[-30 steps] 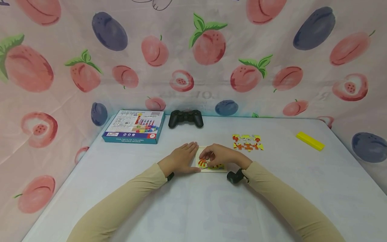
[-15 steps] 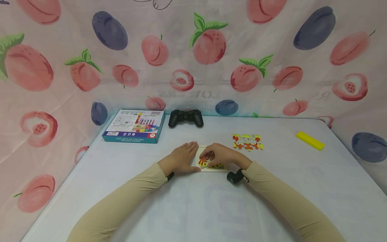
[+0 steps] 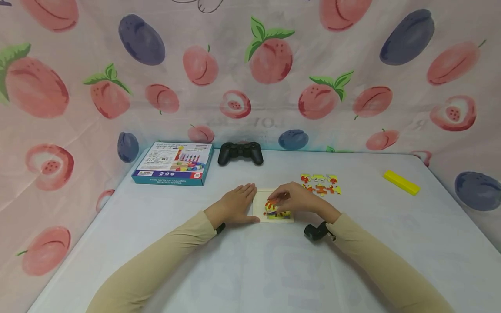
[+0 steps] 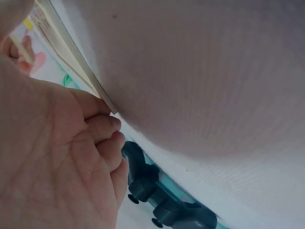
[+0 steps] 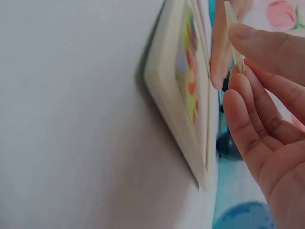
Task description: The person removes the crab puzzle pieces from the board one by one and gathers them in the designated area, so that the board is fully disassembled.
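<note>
My left hand (image 3: pixel 234 205) lies with extended fingers along the left edge of a shallow wooden puzzle tray (image 3: pixel 258 201), its thumb by the near left corner. Between the thumb and fingers of my right hand (image 3: pixel 298 198) is a thin jigsaw piece (image 5: pixel 230 15), seen edge-on in the right wrist view and raised over the tray. Its printed face shows red and yellow in the head view. Joined pieces (image 3: pixel 284 215) with a yellow and green print lie in the tray's near right part; my right hand hides some of the tray. The tray's left part shows bare wood.
Several loose jigsaw pieces (image 3: pixel 322 190) lie beyond my right hand. A black game controller (image 3: pixel 240 153) and a boxed bead set (image 3: pixel 174 164) stand at the back. A yellow block (image 3: pixel 401 182) lies far right. A fruit-printed cloth (image 3: pixel 250 65) hangs behind the table.
My right hand has lifted the jigsaw piece from the tray's left part and shifted right and slightly up with it, baring the wood there. My left hand has stayed put.
</note>
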Demonstrator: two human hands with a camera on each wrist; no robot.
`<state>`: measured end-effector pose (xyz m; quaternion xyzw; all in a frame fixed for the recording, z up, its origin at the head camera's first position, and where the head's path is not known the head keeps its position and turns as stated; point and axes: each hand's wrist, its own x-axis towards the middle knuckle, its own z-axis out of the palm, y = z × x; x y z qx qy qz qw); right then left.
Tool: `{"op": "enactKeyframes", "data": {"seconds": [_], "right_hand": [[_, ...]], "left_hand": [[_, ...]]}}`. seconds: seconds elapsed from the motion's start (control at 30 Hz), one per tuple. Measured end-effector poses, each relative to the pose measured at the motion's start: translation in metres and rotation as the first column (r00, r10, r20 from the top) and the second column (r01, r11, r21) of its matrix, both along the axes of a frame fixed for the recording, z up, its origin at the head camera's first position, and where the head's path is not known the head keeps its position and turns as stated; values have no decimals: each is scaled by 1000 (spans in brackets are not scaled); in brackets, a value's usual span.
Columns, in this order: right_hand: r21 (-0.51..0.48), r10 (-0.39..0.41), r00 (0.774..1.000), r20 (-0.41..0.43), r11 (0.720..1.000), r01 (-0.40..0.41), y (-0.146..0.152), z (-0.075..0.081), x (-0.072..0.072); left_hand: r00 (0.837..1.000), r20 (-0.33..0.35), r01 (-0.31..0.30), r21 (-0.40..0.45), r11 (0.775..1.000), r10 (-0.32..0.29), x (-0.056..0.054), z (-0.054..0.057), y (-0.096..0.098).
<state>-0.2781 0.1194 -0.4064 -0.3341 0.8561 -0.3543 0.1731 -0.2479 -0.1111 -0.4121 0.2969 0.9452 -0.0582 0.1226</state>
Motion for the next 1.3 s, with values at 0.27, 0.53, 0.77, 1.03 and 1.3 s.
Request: {"op": "enactKeyframes", "data": {"seconds": [0.27, 0.53, 0.77, 1.03, 1.3], "right_hand": [[-68, -122, 992, -32, 990, 120, 42, 5, 6], [-41, -229, 968, -106, 973, 226, 82, 6, 6], [16, -284, 953, -100, 958, 287, 100, -2, 3], [20, -261, 964, -49, 965, 262, 98, -10, 0], [39, -260, 965, -16, 965, 261, 91, -9, -4]], "left_hand": [[1000, -13, -6, -18, 1000, 6, 0, 0, 2], [1000, -9, -14, -37, 999, 14, 0, -1, 2], [1000, -10, -10, -23, 1000, 10, 0, -2, 1], [1000, -17, -1, -30, 1000, 1, 0, -3, 0], [1000, -10, 1, -24, 1000, -1, -1, -1, 0]]}}
